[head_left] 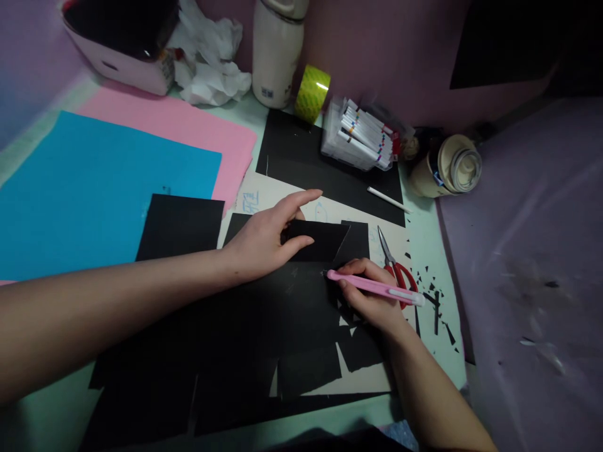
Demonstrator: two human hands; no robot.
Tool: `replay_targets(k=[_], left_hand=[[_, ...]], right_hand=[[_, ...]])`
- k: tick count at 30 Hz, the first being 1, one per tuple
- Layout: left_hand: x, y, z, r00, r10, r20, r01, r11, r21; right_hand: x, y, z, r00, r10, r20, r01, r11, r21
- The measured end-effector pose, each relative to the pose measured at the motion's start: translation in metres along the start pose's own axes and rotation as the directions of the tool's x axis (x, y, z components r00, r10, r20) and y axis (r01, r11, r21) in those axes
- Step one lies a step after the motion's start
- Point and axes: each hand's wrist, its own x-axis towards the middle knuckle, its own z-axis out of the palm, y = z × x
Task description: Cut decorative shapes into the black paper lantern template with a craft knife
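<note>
My right hand (370, 292) is closed around a slim pink pen (372, 285) with a pale clip. Its tip meets the large sheet of black paper (264, 320), beside faint light marks. A raised flap of black paper (323, 238) with a slanted right edge lies at my left hand (268, 238). The thumb is in front of this flap and other fingers are partly hidden behind it; the index finger stretches out above. Just beyond my right hand lie scissors (402, 276) with red handles, partly covered by the hand.
Blue paper (108, 182) overlaps pink paper (235, 141) at the left. A marker box (362, 138), yellow-green tape roll (312, 94), white bottle (277, 56) and crumpled tissue (211, 69) stand at the back. Black scraps (436, 311) lie near the right edge, below a beige jar (447, 166).
</note>
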Motion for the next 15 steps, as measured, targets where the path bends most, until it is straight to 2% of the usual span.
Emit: replay_targets(k=[5, 9, 15], left_hand=[[-0.0001, 0.0016, -0.0003, 1.0, 0.006, -0.011, -0.006, 1.0, -0.016], [0.0005, 0.0014, 0.0001, 1.0, -0.005, -0.018, 0.005, 1.0, 0.005], [0.0008, -0.002, 0.0019, 0.998, 0.05, -0.036, -0.051, 0.999, -0.002]], right_hand=[[0.0, -0.0004, -0.0001, 1.0, 0.0, 0.003, 0.0, 1.0, -0.013], [0.0004, 0.0015, -0.0021, 1.0, -0.003, -0.019, 0.005, 0.998, 0.058], [0.0011, 0.0042, -0.0005, 1.0, 0.006, -0.014, -0.004, 0.993, 0.118]])
